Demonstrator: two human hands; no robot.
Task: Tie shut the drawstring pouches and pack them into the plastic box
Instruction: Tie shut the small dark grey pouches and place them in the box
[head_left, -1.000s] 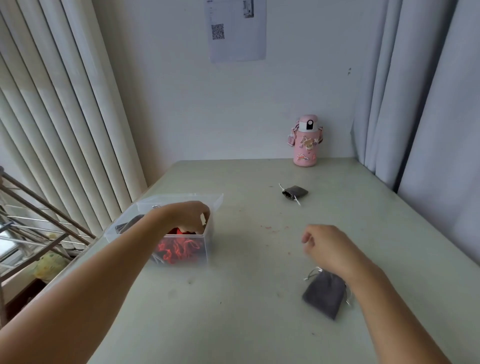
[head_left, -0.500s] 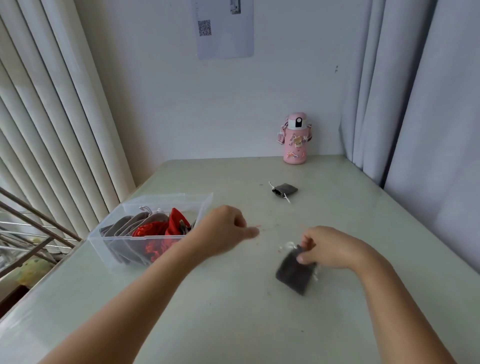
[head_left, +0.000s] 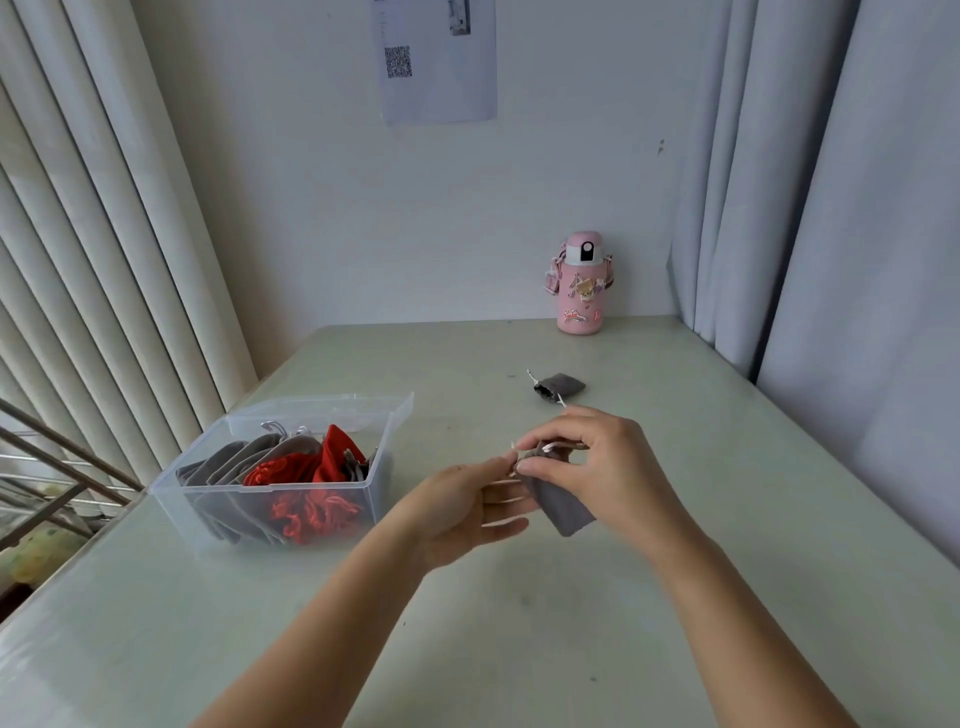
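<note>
A small grey drawstring pouch hangs above the table between my two hands. My right hand pinches its gathered neck from the right. My left hand meets it from the left, fingertips at the neck and white cord. A clear plastic box stands to the left, holding several grey and red pouches. A second grey pouch lies on the table farther back, its white cord loose.
A pink water bottle stands at the table's back edge by the wall. Curtains hang along the right side, vertical blinds on the left. A metal rack sits beyond the table's left edge.
My left hand left the box and came across to the pouch. My right hand picked the pouch up off the table and now holds it by the neck.
</note>
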